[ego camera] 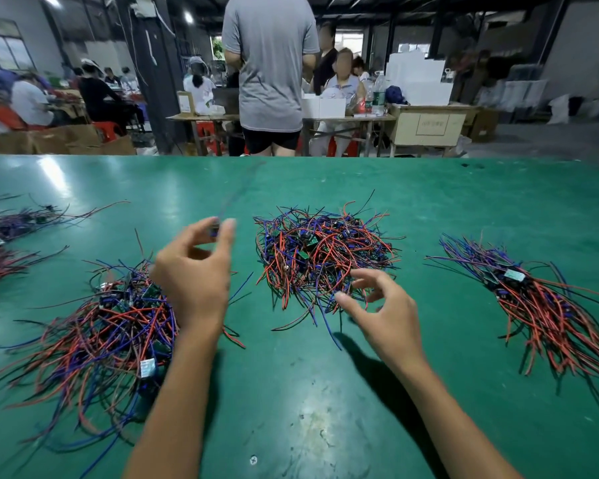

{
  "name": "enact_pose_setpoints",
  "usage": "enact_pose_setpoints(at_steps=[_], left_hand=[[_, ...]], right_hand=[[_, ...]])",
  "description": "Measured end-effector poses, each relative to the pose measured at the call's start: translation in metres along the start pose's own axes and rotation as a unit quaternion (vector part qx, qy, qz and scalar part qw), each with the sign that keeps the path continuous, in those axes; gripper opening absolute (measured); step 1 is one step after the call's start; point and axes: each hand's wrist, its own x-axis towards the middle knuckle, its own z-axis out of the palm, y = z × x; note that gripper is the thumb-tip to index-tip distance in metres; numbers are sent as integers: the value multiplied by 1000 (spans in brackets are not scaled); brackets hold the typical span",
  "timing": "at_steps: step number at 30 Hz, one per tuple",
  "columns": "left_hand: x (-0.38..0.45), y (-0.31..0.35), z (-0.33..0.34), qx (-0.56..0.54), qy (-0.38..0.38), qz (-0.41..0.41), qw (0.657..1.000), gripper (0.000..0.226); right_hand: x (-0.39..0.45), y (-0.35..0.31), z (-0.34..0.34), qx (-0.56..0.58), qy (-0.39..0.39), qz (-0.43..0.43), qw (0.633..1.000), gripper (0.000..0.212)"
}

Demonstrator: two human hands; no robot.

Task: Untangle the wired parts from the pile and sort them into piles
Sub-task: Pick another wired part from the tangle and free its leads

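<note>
head view: my left hand [194,271] pinches a small part [215,229], blurred, above the table [325,392] between the left pile [101,333] and the tangled middle pile [322,257]; my right hand [384,312] hovers at its near edge, fingers spread, holding nothing

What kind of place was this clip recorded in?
Most likely a small electronics assembly workshop. A green worktable holds piles of red, blue and black wired parts; behind it, other workers sit at tables, with stacked white boxes and cardboard cartons on a bare concrete floor.
</note>
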Motion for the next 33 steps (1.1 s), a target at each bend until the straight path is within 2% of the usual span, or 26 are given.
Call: enact_pose_setpoints(at_steps=[2,4,7,9,12,13,15,17,19,21,24,26,30,33], left_hand=[[15,-16,-20,159,68,-15,985,31],[23,-32,-35,274,53,-72,958,37],[22,-45,-45,390,-3,-108,915,41],[19,-44,-42,432,-17,-107,895,43],[12,-34,-30,407,1,-63,911,40],[8,-30,-23,388,2,-30,921,39],[-3,-23,-8,348,-17,55,936,30],[-18,-19,7,303,-84,123,941,21],[-38,-20,22,273,-170,158,934,16],[-56,-26,34,271,-239,185,914,19],[-74,-41,48,306,-320,211,872,32],[-78,-47,54,331,-347,210,852,35],[-78,-45,56,324,-341,209,858,22],[-78,-44,54,312,-343,184,867,19]], right_hand=[[-2,4,3,-162,-48,-4,986,46],[-2,5,7,-234,-87,23,968,42],[-1,2,8,-203,-73,30,976,13],[-1,2,9,-144,-53,47,987,20],[-1,5,11,-80,8,64,995,25],[0,7,12,-89,31,63,994,25],[3,11,9,-178,46,67,981,32],[4,12,5,-281,4,90,955,46],[5,12,3,-310,-15,93,946,39],[4,12,3,-290,-4,85,953,26],[0,8,1,-201,41,90,975,20],[-2,8,0,-163,65,92,980,18],[-5,8,0,-169,83,73,979,19],[-6,5,0,-138,139,3,981,17]])
